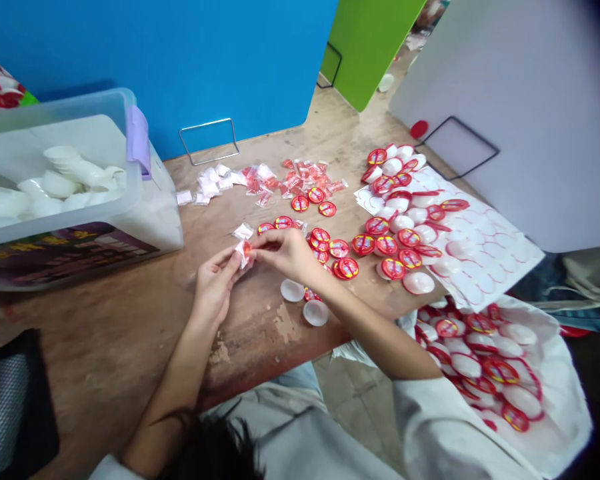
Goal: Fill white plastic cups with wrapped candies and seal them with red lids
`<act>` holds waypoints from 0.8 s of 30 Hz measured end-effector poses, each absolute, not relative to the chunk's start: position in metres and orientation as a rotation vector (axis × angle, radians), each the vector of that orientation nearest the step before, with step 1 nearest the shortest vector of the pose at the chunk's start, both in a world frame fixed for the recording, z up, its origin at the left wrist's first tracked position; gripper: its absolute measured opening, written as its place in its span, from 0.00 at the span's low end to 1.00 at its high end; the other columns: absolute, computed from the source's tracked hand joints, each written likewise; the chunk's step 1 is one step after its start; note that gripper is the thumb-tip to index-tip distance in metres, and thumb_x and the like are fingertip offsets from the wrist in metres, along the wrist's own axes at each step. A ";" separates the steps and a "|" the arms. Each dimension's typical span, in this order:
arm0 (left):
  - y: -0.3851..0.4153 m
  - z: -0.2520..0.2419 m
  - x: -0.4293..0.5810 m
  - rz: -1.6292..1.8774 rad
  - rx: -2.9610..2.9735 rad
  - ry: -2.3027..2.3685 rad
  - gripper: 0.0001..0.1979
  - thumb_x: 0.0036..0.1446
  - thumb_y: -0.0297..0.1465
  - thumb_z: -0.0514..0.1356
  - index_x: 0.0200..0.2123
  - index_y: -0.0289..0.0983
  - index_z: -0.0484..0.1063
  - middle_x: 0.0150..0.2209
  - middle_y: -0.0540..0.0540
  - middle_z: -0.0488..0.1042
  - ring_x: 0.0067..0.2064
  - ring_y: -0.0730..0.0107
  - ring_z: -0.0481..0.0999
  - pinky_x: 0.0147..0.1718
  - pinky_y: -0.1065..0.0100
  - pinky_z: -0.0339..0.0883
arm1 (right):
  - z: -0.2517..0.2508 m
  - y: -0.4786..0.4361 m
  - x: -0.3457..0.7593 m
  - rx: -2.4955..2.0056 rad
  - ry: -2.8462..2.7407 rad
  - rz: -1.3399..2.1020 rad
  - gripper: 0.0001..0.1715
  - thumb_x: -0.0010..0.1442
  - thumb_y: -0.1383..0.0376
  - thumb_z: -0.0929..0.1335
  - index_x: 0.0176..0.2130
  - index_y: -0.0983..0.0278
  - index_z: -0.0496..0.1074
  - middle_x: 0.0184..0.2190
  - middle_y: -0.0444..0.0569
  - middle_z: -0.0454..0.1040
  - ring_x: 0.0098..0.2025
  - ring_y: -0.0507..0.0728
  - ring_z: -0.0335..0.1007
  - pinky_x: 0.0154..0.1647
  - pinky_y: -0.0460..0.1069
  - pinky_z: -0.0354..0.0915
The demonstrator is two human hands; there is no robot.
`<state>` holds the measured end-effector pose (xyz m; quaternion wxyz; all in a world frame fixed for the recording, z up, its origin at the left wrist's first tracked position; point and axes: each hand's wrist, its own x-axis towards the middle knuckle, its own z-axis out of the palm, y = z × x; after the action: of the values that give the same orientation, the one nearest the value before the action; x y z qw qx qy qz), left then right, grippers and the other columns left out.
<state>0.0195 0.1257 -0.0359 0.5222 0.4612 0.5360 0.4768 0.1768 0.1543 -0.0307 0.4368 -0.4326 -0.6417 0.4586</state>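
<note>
Over the wooden table my left hand pinches a small white packet between thumb and fingers. A small red-orange piece, perhaps a wrapped candy, lies against that packet. My right hand is closed at the same spot, fingertips touching the red piece; exactly what it grips is partly hidden. Just beyond lies another white packet. Round red-and-yellow lids are scattered beside and behind my right hand. Two translucent white cups sit below my right forearm.
A clear bin of white cups stands left. White packets and red wrapped candies lie at the back. Filled, red-lidded cups cover the right side near printed sheets. A white sack holds more. Blue and grey panels border the table.
</note>
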 end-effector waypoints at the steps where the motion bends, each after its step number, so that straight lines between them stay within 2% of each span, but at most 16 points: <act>1: 0.120 -0.033 0.019 1.150 1.014 1.253 0.21 0.45 0.42 0.66 0.39 0.34 0.77 0.37 0.41 0.80 0.36 0.66 0.79 0.40 0.64 0.72 | -0.030 0.146 0.175 -1.069 -1.602 1.140 0.02 0.52 0.71 0.71 0.29 0.68 0.77 0.27 0.47 0.78 0.28 0.53 0.74 0.30 0.45 0.67; 4: 0.106 -0.026 0.015 1.142 0.889 1.231 0.20 0.38 0.36 0.71 0.37 0.34 0.79 0.34 0.43 0.80 0.35 0.67 0.79 0.40 0.67 0.72 | -0.027 0.126 0.175 -1.072 -1.705 1.001 0.02 0.52 0.72 0.71 0.28 0.67 0.77 0.26 0.47 0.78 0.28 0.52 0.73 0.30 0.45 0.66; 8: 0.090 -0.017 0.012 0.996 1.116 1.329 0.21 0.39 0.33 0.70 0.39 0.34 0.79 0.38 0.42 0.80 0.38 0.64 0.78 0.41 0.67 0.72 | -0.026 0.098 0.178 -1.073 -1.848 0.804 0.05 0.54 0.74 0.70 0.30 0.66 0.76 0.29 0.49 0.78 0.32 0.54 0.73 0.36 0.46 0.66; 12: 0.072 -0.013 0.017 0.795 1.205 1.358 0.21 0.40 0.31 0.69 0.41 0.33 0.77 0.37 0.44 0.80 0.36 0.65 0.79 0.36 0.69 0.74 | -0.030 0.066 0.179 -1.141 -1.895 0.760 0.07 0.54 0.75 0.68 0.29 0.67 0.76 0.27 0.51 0.76 0.31 0.55 0.73 0.34 0.47 0.66; 16: 0.056 -0.021 0.022 0.742 1.113 1.280 0.16 0.40 0.31 0.69 0.35 0.33 0.76 0.32 0.45 0.80 0.32 0.69 0.79 0.32 0.73 0.73 | -0.023 0.038 0.194 -1.163 -1.825 0.864 0.09 0.58 0.73 0.67 0.35 0.64 0.77 0.31 0.50 0.78 0.33 0.54 0.74 0.35 0.46 0.68; 20: 0.043 -0.031 0.019 0.845 0.985 1.302 0.17 0.37 0.30 0.70 0.33 0.33 0.73 0.30 0.48 0.79 0.31 0.74 0.78 0.32 0.77 0.71 | -0.023 0.019 0.227 -1.446 -1.581 0.582 0.10 0.59 0.67 0.67 0.41 0.62 0.76 0.38 0.51 0.77 0.38 0.56 0.74 0.41 0.50 0.69; 21: 0.041 -0.033 0.018 0.871 0.975 1.308 0.17 0.37 0.30 0.71 0.33 0.33 0.73 0.30 0.48 0.78 0.30 0.75 0.77 0.32 0.78 0.70 | -0.027 0.016 0.234 -1.515 -1.568 0.520 0.12 0.58 0.65 0.68 0.44 0.62 0.74 0.40 0.52 0.76 0.40 0.57 0.73 0.42 0.52 0.69; 24: 0.037 -0.035 0.015 0.939 0.986 1.321 0.17 0.38 0.30 0.71 0.34 0.34 0.72 0.30 0.48 0.78 0.31 0.76 0.76 0.32 0.79 0.69 | -0.050 0.007 0.244 -1.612 -1.678 0.521 0.30 0.53 0.62 0.72 0.55 0.62 0.67 0.49 0.56 0.70 0.48 0.62 0.69 0.49 0.58 0.67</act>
<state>0.0146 0.0371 -0.0353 0.5829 0.4225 0.5658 0.4020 0.2438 0.0066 -0.0504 0.3696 -0.6282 -0.6539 0.2028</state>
